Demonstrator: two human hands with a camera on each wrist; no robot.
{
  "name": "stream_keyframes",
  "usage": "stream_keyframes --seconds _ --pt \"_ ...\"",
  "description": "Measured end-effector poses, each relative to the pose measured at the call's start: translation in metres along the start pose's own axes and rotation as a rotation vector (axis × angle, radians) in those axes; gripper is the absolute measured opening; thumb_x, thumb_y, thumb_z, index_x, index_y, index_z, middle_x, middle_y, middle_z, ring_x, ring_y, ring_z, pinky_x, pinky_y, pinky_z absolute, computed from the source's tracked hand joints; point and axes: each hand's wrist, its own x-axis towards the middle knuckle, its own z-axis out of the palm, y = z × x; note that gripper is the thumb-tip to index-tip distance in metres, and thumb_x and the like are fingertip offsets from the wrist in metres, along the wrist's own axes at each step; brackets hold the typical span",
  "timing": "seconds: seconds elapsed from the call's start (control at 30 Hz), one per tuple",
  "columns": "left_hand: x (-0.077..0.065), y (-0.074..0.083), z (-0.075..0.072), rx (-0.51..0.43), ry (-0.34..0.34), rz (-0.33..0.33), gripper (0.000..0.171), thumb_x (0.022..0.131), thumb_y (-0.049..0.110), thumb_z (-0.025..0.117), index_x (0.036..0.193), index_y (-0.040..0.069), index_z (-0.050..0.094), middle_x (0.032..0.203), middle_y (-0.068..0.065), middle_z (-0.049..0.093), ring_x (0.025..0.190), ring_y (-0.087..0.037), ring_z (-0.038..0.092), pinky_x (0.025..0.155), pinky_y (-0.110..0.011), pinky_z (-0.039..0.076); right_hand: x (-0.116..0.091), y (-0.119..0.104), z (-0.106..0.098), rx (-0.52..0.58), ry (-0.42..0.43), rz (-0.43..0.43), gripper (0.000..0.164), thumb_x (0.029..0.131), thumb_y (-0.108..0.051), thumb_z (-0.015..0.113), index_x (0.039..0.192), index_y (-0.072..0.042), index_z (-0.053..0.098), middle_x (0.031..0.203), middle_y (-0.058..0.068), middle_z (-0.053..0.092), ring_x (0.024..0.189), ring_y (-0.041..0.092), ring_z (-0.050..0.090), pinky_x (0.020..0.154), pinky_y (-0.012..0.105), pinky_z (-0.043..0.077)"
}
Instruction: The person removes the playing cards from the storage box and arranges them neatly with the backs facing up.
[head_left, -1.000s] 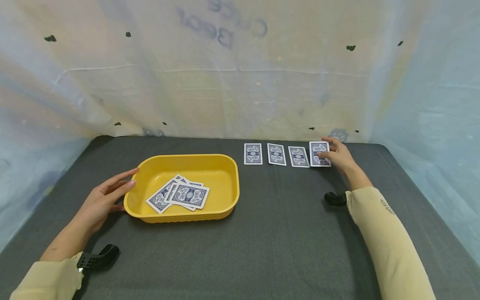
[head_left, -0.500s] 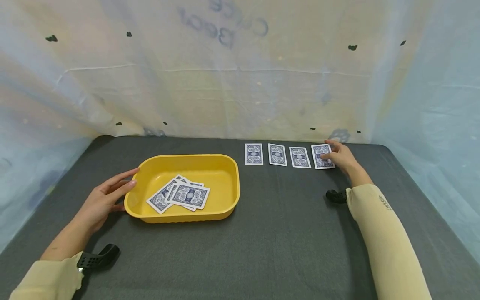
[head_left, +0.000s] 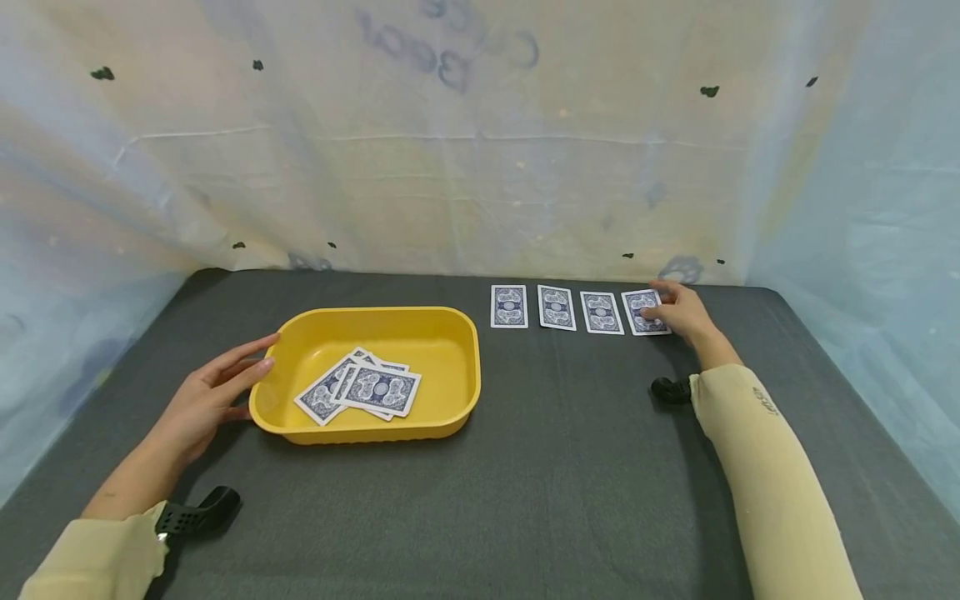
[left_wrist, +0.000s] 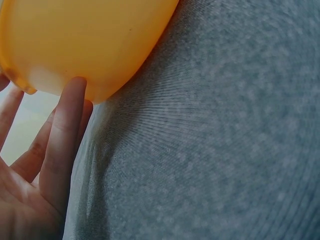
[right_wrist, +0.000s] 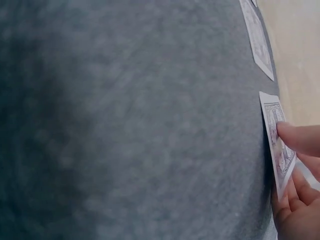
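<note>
In the head view my right hand (head_left: 681, 315) pinches a blue-backed playing card (head_left: 634, 305) at the right end of a row. The right wrist view has the thumb lying on the back of this card (right_wrist: 279, 150), with other fingers curled under its edge. My left hand (head_left: 210, 398) rests against the left end of a yellow tray (head_left: 442, 358), its fingers extended. Straight fingertips (left_wrist: 73, 92) meet the tray wall in the left wrist view. Inside the tray lies an overlapping pile of playing cards (head_left: 382, 390), backs up.
To the left of the held card lie three more face-down cards, including the leftmost card (head_left: 509, 307) and the tilted middle card (head_left: 557, 307). A dark grey cloth (head_left: 487, 500) covers the table. Pale plastic sheeting (head_left: 420, 183) rises behind its back edge.
The right hand has brought its card slightly right and down, close to the tabletop, and the card now sits more tilted. The left hand and tray stay in place.
</note>
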Motion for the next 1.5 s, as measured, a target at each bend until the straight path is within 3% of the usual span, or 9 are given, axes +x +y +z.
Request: stream_keyframes --seconds 0.17,0.37,0.67,0.9,1.03,1.13,1.33,1.5 --pt "0.001 0.002 0.0 -0.001 0.004 0.006 0.061 0.095 0.051 0.05 0.15 0.034 0.031 0.123 0.017 0.044 0.093 0.007 0.052 0.073 -0.027 0.054 0.001 0.003 0.0 -0.033 0.027 0.013 0.061 0.092 -0.013 0.06 0.145 0.003 0.035 0.14 0.035 0.036 0.123 0.044 0.039 0.101 0.053 0.034" --pt "0.002 0.002 0.001 -0.003 0.003 0.007 0.06 0.095 0.051 0.05 0.15 0.034 0.031 0.126 0.014 0.044 0.093 0.007 0.052 0.073 -0.026 0.054 -0.001 0.002 -0.002 -0.076 0.039 0.008 0.054 0.093 -0.017 0.058 0.141 0.003 0.042 0.14 0.033 0.038 0.123 0.044 0.04 0.101 0.054 0.035" --pt "0.005 0.003 0.002 0.02 0.023 -0.007 0.063 0.094 0.054 0.05 0.15 0.034 0.03 0.14 -0.006 0.041 0.092 0.008 0.051 0.072 -0.027 0.054 -0.002 0.001 -0.003 -0.138 0.069 -0.018 0.049 0.092 -0.018 0.06 0.135 0.005 0.05 0.135 0.032 0.045 0.117 0.041 0.048 0.097 0.052 0.039" --pt "0.004 0.003 0.001 0.003 0.01 -0.003 0.062 0.094 0.053 0.051 0.15 0.035 0.031 0.131 0.005 0.045 0.091 0.008 0.052 0.072 -0.027 0.055 -0.004 0.003 -0.004 -0.14 0.061 -0.034 0.051 0.092 -0.019 0.062 0.133 0.007 0.049 0.133 0.033 0.046 0.116 0.041 0.048 0.093 0.049 0.04" --pt "0.002 0.003 -0.001 -0.01 0.001 0.002 0.06 0.095 0.052 0.05 0.15 0.035 0.032 0.119 0.019 0.046 0.091 0.008 0.053 0.072 -0.027 0.055 -0.006 0.0 -0.003 -0.109 0.056 -0.018 0.051 0.092 -0.02 0.061 0.135 0.005 0.048 0.137 0.031 0.044 0.121 0.042 0.045 0.098 0.052 0.038" --pt "0.001 0.003 -0.001 -0.014 -0.003 0.001 0.06 0.095 0.052 0.05 0.15 0.035 0.032 0.117 0.022 0.045 0.091 0.007 0.053 0.072 -0.027 0.054 -0.008 -0.007 -0.003 -0.093 0.047 -0.027 0.052 0.093 -0.022 0.061 0.137 0.003 0.047 0.141 0.03 0.041 0.128 0.044 0.04 0.105 0.056 0.034" --pt "0.0 0.001 -0.001 -0.013 -0.005 -0.004 0.061 0.095 0.051 0.05 0.15 0.033 0.031 0.126 0.012 0.044 0.091 0.007 0.053 0.072 -0.026 0.054 -0.013 -0.023 0.0 -0.036 0.014 -0.1 0.054 0.095 -0.022 0.06 0.14 0.002 0.044 0.145 0.029 0.038 0.135 0.044 0.034 0.106 0.057 0.034" --pt "0.001 0.0 0.001 0.015 0.007 -0.014 0.063 0.095 0.053 0.049 0.151 0.033 0.03 0.137 -0.005 0.042 0.091 0.007 0.051 0.071 -0.027 0.054 -0.018 -0.035 0.003 0.043 -0.013 -0.138 0.055 0.094 -0.022 0.062 0.14 0.001 0.045 0.145 0.027 0.039 0.136 0.041 0.035 0.106 0.056 0.035"
